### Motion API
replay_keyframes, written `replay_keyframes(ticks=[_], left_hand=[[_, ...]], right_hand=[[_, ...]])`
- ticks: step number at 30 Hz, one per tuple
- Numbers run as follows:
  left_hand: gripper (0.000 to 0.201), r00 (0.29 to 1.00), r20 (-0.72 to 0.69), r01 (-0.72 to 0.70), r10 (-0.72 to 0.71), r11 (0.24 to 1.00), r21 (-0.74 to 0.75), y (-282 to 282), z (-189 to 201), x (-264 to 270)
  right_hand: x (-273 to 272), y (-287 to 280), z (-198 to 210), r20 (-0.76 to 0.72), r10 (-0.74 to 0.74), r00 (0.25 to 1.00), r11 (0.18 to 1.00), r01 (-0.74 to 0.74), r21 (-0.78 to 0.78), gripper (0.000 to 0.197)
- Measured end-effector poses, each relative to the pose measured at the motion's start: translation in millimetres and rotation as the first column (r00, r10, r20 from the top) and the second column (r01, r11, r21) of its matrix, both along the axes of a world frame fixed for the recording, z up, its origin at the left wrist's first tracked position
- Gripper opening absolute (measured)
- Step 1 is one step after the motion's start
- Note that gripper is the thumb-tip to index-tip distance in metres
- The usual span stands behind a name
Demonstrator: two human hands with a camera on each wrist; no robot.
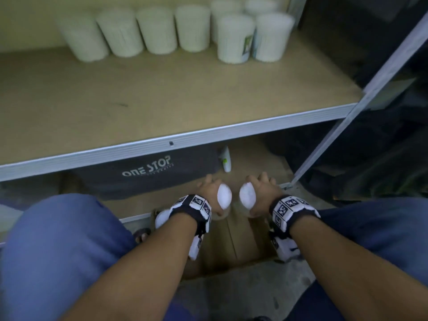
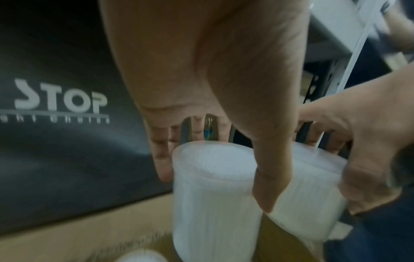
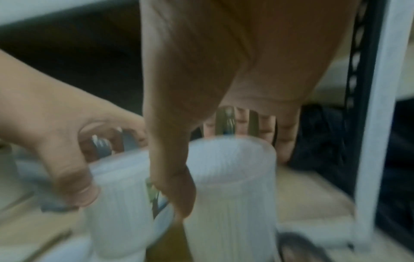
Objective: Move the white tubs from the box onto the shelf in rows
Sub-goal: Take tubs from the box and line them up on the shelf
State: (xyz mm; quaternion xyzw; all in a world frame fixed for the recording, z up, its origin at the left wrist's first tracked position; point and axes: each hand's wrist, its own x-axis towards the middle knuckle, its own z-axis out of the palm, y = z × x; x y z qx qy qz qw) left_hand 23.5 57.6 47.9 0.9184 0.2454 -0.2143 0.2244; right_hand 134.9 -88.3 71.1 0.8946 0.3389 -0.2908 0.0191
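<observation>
- The left hand (image 1: 209, 191) is reaching down over the cardboard box (image 1: 240, 246), its fingers and thumb curling round the upper end of one white tub (image 1: 224, 196); the left wrist view is showing the fingers (image 2: 160, 159) lying against the tub's far side and the thumb pressing its near side.
- The right hand (image 1: 262, 191) is gripping a second white tub (image 1: 247, 196) in the same way, thumb on the inner side and fingers (image 3: 284, 141) wrapping the outer side.
- The two held tubs are standing upright, just beside each other, above the open box between the person's knees (image 1: 64, 239).
- A further tub (image 1: 162, 218) is partly showing beneath the left wrist band (image 1: 193, 206).
- On the shelf (image 1: 162, 100), four tubs (image 1: 139, 33) are standing in a row along the back wall, and four more (image 1: 252, 31) are forming a tighter cluster at the right end.
- Beneath the shelf board, a dark bag (image 1: 148, 172) printed "ONE STOP" is lying behind the hands, with a small white bottle (image 1: 225, 158) just beside its right edge.
- A grey metal upright (image 1: 361, 93) is framing the shelf at the right.
</observation>
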Motion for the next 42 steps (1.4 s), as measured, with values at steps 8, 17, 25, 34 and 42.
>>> replay_keyframes(ticks=[8,17,25,34,42], left_hand=[[0.091,0.993,0.016,0.118,-0.118,0.993,0.017,-7,125,-7],[0.091,0.968,0.209,0.115,-0.139,0.986,0.121,9,240,-33],[0.083,0.917,0.399,-0.037,-0.012,0.993,0.114,45,284,-52],[0.069,0.881,0.458,-0.192,0.114,0.973,0.127,83,276,-56],[0.063,0.864,0.475,-0.243,0.167,0.964,0.103,97,260,-51]], right_hand=[[-16,-10,112,0.084,0.062,0.995,0.988,-0.073,0.133,0.082],[-32,-13,208,0.155,0.039,0.987,0.923,-0.095,0.373,0.087],[-31,19,253,0.189,0.012,0.982,0.832,-0.115,0.543,0.078],[-27,79,237,0.175,-0.001,0.985,0.771,-0.11,0.627,0.059],[-20,99,224,0.171,0.008,0.985,0.765,-0.116,0.633,0.057]])
